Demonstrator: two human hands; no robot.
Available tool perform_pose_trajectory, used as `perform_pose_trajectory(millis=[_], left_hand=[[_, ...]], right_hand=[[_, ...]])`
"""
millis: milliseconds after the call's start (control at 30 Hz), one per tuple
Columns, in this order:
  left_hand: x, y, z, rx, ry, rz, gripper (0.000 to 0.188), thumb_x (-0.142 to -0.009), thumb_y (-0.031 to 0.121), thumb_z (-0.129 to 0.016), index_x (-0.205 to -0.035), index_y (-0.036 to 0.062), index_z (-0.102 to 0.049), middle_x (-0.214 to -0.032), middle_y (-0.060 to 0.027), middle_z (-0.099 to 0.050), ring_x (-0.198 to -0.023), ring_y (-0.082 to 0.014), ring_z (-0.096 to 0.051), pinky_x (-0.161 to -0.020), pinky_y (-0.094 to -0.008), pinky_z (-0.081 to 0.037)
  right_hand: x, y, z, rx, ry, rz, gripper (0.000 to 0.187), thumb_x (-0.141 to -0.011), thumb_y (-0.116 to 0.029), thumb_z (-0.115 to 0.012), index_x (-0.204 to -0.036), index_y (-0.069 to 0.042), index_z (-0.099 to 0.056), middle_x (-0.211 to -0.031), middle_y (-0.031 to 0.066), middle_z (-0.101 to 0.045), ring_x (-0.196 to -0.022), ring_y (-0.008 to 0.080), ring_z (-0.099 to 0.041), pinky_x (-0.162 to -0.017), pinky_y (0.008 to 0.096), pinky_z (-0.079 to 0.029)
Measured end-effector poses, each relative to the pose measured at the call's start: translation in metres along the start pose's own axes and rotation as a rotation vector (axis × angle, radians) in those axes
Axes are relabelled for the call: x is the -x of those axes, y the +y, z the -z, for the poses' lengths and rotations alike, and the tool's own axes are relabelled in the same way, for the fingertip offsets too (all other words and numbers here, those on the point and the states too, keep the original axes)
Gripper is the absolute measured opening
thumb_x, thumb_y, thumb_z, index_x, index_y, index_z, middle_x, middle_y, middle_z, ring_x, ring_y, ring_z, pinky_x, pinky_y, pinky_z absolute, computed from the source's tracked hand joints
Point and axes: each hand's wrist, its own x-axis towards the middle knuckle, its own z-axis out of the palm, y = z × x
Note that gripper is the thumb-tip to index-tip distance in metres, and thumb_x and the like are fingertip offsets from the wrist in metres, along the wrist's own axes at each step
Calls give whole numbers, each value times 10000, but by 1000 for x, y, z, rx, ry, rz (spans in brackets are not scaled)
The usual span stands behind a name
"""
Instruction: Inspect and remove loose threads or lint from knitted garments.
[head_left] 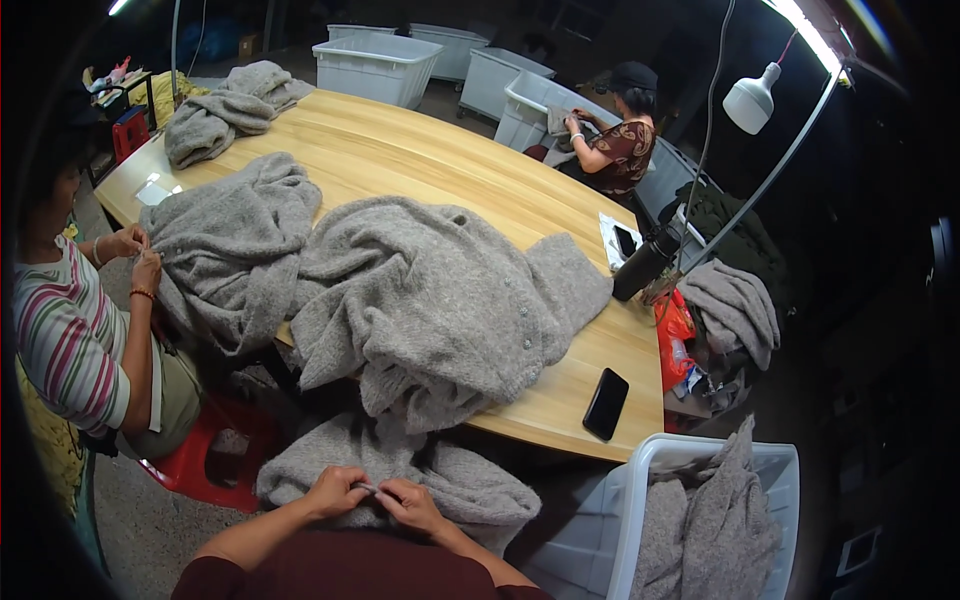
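Pinching a narrow bit of the grey knitted garment [470,490] between thumb and fingertips of the left hand [336,493] and, just beside, between those of the right hand [413,506], both nearly closed and almost meeting. Cannot tell whether held there by an edge, a seam or a loose thread, being too small to make out. Lying bunched across the lap, in front of the dark red top [350,567] and below the near edge of the wooden table [550,405], close under the large grey knit [420,280] hanging over that edge; hard to say whether joined to it or separate. Looking soft, fuzzy and limp, so likely to fold and sag rather than hold any shape; probably light in any single pinch but bulky as a whole, and best left supported by the lap. Unlikely to slip, given the napped surface, and hardly breakable, though probably easy to stretch or snag at a loop. Best taken close to the pinched spot, in small flat grips with a short span between, rather than by a loose fold nearer the white tub [600,520] at the right or the red stool [205,465] at the left.
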Motion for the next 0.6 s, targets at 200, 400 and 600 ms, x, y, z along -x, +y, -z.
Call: perform_pose_trajectory(millis=[200, 400, 600], left_hand=[[-6, -5, -6, 12, 3, -17, 147, -703, 133, -600, -801, 23, -604, -715, -146, -603, -674, -260, -599, -604, -335, -458], [-8, -21, -17, 52, -48, 35, 172, -688, 145, -618, -796, 14, -597, -674, -133, -592, -632, -203, -583, -581, -308, -449], [-12, -8, -5, 163, -8, -27, 153, -681, 122, -616, -772, 1, -594, -611, -105, -576, -593, -123, -533, -536, -289, -421]], right_hand=[[-2, 1, -1, -4, 71, 45, 67, -746, -48, -559, -801, -9, -560, -687, 116, -553, -617, 256, -557, -545, 323, -422], [-4, -1, -4, -67, 93, -1, 50, -749, -42, -551, -787, -11, -556, -669, 112, -543, -603, 234, -553, -537, 314, -415], [-8, 7, 1, -31, 3, 65, 54, -743, -35, -556, -790, -10, -559, -670, 117, -544, -624, 255, -558, -555, 318, -423]])
